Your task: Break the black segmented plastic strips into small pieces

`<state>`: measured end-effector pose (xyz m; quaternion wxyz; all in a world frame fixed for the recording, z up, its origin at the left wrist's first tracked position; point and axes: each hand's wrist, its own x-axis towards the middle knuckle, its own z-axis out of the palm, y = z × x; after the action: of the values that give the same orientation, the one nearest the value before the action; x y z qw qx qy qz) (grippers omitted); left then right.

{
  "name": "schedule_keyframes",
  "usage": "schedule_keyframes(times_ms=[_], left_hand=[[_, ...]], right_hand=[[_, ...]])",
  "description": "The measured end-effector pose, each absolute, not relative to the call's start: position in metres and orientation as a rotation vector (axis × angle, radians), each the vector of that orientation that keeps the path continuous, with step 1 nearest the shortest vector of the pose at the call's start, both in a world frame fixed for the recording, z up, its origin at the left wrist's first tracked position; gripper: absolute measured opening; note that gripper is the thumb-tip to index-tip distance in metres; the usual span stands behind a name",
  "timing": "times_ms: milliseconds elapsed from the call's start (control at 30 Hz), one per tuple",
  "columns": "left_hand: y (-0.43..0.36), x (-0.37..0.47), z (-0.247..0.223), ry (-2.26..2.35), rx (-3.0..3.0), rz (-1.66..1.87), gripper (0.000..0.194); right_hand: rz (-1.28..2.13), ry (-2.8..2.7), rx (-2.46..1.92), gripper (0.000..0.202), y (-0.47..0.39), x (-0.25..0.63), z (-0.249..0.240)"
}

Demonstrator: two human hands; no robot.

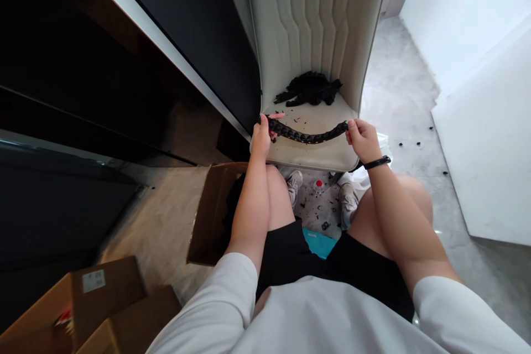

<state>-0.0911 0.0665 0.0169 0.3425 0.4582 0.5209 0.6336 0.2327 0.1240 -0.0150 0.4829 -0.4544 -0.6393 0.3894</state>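
Note:
A black, flexible strip with a row of round bumps or holes (309, 136) sags in a shallow curve between my two hands, above the front of a cream padded chair (298, 157). My left hand (263, 131) grips one end, with a finger stretched out to the right. The other end is pinched between thumb and fingers of my right hand (360, 135). Behind the strip, a heap of black pieces (310, 89) lies on the seat against the backrest. Small black crumbs are scattered over the seat. What exactly the strip is, I cannot tell.
An open cardboard box (203, 215) with dark contents stands by my left leg. More cardboard boxes (108, 287) are at the lower left. Black scraps and a red-capped clear bottle (318, 184) are on the floor between my shoes. White panels (489, 121) stand at right.

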Motion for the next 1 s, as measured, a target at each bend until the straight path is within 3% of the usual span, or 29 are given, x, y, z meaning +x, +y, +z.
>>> schedule_keyframes(times_ms=[500, 1000], left_hand=[[0.070, -0.090, 0.022, 1.227, 0.926, 1.713, 0.072], [0.067, -0.086, 0.022, 1.121, 0.816, 1.574, 0.048]], right_hand=[[1.387, -1.072, -0.791, 0.058, 0.112, 0.226, 0.005], [1.444, -0.987, -0.772, 0.069, 0.116, 0.226, -0.003]])
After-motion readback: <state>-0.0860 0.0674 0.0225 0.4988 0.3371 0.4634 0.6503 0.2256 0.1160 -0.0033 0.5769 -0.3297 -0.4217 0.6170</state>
